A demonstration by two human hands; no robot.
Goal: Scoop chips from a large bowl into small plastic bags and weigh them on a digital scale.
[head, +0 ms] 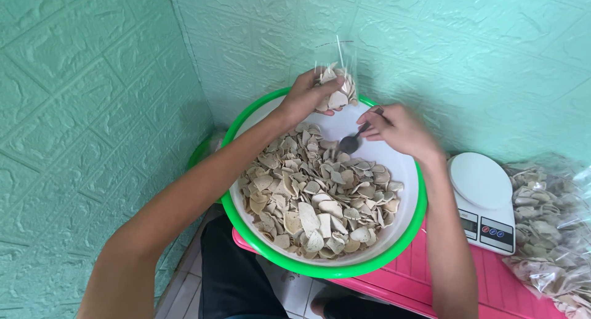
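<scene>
Green-rimmed basin (394,252) on pink table (498,282), green brick-pattern walls (92,110)

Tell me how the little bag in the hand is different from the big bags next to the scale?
The small bag, held upright over the basin by the left hand, is open and partly filled. The big bags lie beside the scale, stuffed full, untouched. Both are clear plastic holding pale chips.
</scene>
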